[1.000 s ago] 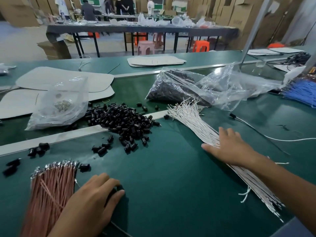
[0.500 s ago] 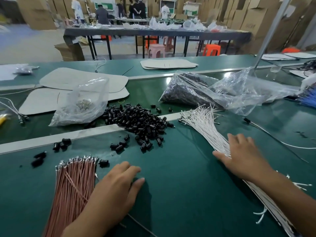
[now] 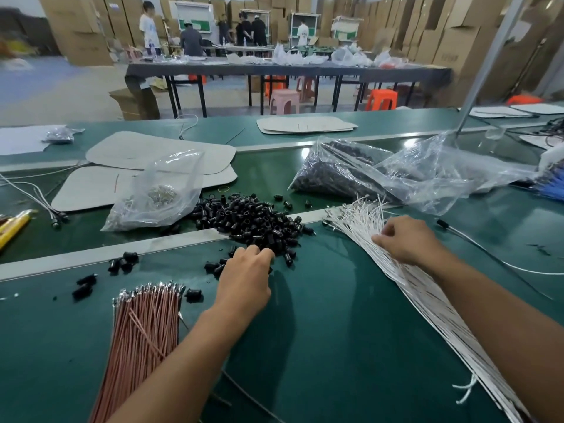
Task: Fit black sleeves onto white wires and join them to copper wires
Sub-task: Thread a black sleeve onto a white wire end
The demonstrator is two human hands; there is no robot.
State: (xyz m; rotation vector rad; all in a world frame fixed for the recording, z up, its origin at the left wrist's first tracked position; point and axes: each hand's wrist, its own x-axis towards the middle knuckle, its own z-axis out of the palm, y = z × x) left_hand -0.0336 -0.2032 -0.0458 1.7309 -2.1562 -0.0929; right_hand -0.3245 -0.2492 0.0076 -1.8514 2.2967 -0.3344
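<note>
A pile of black sleeves (image 3: 250, 221) lies mid-table across a metal strip (image 3: 91, 254). My left hand (image 3: 244, 270) reaches its near edge, fingers curled down onto the loose sleeves there; the fingertips are hidden. A fanned bundle of white wires (image 3: 427, 300) runs from the centre to the lower right. My right hand (image 3: 409, 239) sits on its upper part, thumb and curled fingers pinching at the wires. A bundle of copper wires (image 3: 143, 325) with metal terminals lies at lower left, untouched.
A clear bag of black sleeves (image 3: 341, 175) and crumpled plastic lie behind the white wires. A small bag of metal terminals (image 3: 158, 193) sits on white pads (image 3: 152, 154). One sleeved white wire (image 3: 442, 223) lies at right, blue wires (image 3: 552, 184) at far right.
My left hand moved forward from beside the copper wires to the sleeve pile. My right hand went from lying flat on the white wires to curling its fingers on them.
</note>
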